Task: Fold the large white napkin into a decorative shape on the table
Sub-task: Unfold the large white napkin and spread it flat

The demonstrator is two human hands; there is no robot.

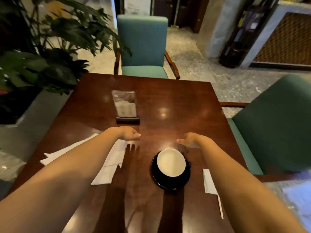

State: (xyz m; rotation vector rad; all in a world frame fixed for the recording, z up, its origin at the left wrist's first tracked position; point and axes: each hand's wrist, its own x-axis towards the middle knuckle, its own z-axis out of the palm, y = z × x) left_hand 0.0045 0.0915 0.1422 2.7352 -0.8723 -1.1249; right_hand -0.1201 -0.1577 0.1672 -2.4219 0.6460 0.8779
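The large white napkin (pixel 111 160) lies loosely on the left part of the dark wooden table (pixel 176 105), partly hidden under my left forearm. My left hand (pixel 128 132) hovers past the napkin's far end, palm down, fingers slightly apart, holding nothing. My right hand (pixel 190 140) reaches forward just beyond the cup, open and empty. Both arms stretch out over the table.
A cream cup on a black saucer (pixel 170 165) stands at the table's middle, close to my right hand. An acrylic menu stand (pixel 125 106) rises behind my left hand. A small white paper and stick (pixel 209 184) lie at right. Green chairs (pixel 143 46) and a plant (pixel 42 61) surround the table.
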